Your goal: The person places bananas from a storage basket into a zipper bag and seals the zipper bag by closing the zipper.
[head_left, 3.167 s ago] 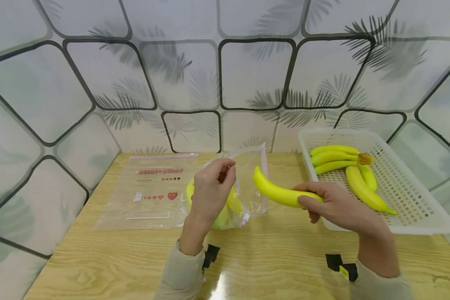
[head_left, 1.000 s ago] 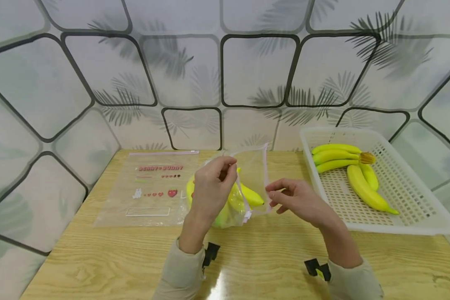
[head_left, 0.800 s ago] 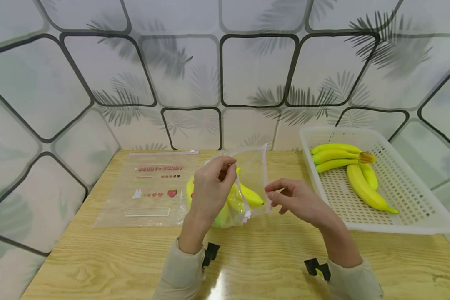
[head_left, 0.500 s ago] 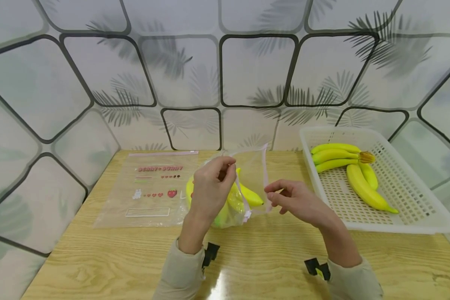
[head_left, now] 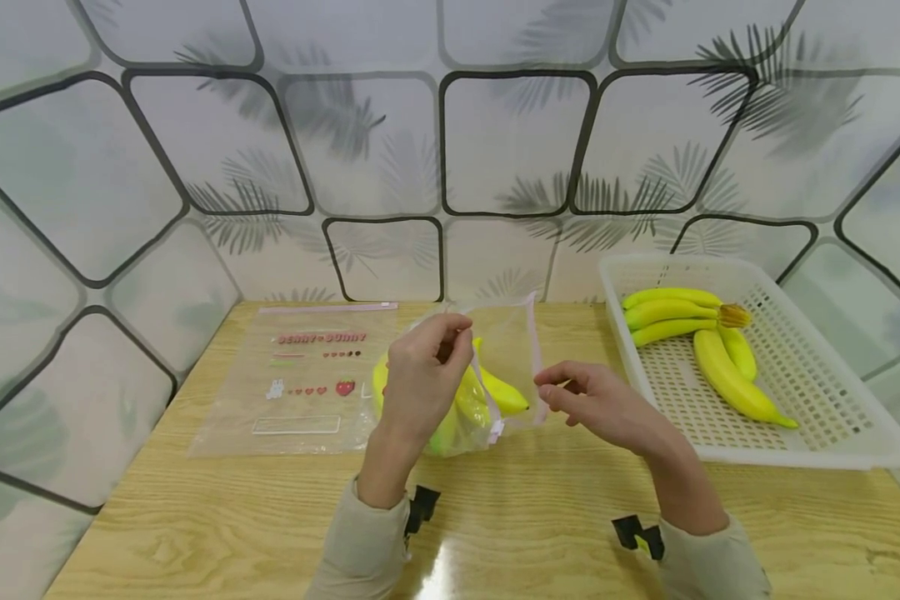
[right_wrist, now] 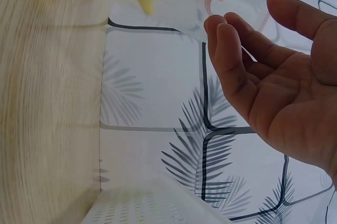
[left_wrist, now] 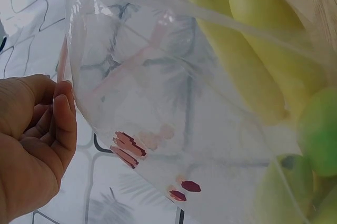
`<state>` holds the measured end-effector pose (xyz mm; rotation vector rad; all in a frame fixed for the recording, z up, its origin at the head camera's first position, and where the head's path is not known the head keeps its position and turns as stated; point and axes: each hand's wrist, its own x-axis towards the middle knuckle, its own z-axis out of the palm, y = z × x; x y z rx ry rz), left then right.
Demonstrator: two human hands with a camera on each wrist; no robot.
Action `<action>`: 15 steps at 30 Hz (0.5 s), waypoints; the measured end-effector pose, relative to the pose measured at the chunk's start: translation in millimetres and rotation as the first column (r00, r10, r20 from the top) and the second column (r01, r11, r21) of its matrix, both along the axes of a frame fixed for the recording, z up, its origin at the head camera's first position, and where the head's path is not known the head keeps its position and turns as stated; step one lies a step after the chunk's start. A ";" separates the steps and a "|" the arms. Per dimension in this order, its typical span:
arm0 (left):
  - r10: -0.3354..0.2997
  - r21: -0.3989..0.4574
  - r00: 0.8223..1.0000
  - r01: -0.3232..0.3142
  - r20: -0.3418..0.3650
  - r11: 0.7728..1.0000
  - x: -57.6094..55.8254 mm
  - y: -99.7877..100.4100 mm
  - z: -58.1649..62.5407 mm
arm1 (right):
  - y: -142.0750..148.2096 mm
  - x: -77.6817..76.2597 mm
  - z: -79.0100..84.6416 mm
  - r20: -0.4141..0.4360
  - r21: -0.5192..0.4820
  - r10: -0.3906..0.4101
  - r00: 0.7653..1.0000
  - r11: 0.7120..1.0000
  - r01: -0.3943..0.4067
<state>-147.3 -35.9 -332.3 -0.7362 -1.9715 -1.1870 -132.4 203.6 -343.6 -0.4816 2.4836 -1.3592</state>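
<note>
My left hand [head_left: 423, 375] pinches the edge of a clear zip bag [head_left: 506, 333] between thumb and curled fingers, holding its mouth toward the right. Yellow bananas [head_left: 504, 392] lie in the bag, one with its tip near the mouth. The left wrist view shows rounded green shapes [left_wrist: 321, 129] beside them through the film. At the bag's pink rim [head_left: 536, 358], the fingertips of my right hand [head_left: 596, 400] touch the edge. In the right wrist view its fingers are loosely bent, with the thumb [right_wrist: 287, 10] apart from them.
A flat clear zip bag [head_left: 300, 367] with red print lies on the wooden table [head_left: 217, 533] at the left. At the right stands a white perforated basket [head_left: 832, 417] with a banana bunch [head_left: 671, 317] and loose bananas [head_left: 735, 383]. A patterned curtain [head_left: 517, 142] rises behind.
Earlier my right hand held a banana beside the bag; that banana now lies in the bag's mouth. The right hand has since moved to the rim, which shifts slightly right. My left hand stays put.
</note>
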 end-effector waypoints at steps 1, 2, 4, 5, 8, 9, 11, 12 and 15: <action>0.000 0.000 1.000 0.000 -0.001 1.000 0.0 0.0 -0.1 | -0.2 0.1 -0.3 -0.001 -0.002 0.000 1.000 1.000 0.000; 0.000 0.000 1.000 0.000 -0.002 1.000 0.2 -0.1 -0.2 | -0.4 0.2 -0.6 -0.002 -0.004 0.000 1.000 1.000 0.000; 0.000 0.000 1.000 0.000 -0.003 1.000 0.6 -0.2 -0.1 | -0.4 0.4 -1.4 -0.002 -0.009 0.001 1.000 1.000 -0.001; 0.000 -0.002 1.000 0.000 -0.004 1.000 0.6 -0.2 -0.5 | -0.5 0.6 -1.8 -0.002 -0.010 0.001 1.000 1.000 -0.001; 0.002 -0.007 1.000 -0.002 -0.005 1.000 1.0 -0.1 -0.8 | -0.5 1.5 -2.5 0.000 -0.017 0.004 1.000 1.000 -0.004; 0.002 -0.005 1.000 -0.002 -0.007 1.000 0.9 -0.1 -0.9 | -0.6 1.9 -2.5 0.000 -0.018 0.006 1.000 1.000 -0.006; 0.006 -0.008 1.000 -0.006 -0.006 1.000 0.8 0.0 -0.8 | -0.8 2.2 -2.3 -0.009 -0.015 0.011 1.000 1.000 -0.012; 0.007 -0.009 1.000 -0.007 -0.005 1.000 0.8 0.1 -0.3 | -0.8 2.3 -2.1 -0.019 -0.008 0.014 1.000 1.000 -0.014; 0.009 -0.014 1.000 -0.009 0.000 1.000 -0.7 0.5 0.7 | -0.3 1.7 -0.9 -0.046 0.001 0.022 0.999 1.000 -0.022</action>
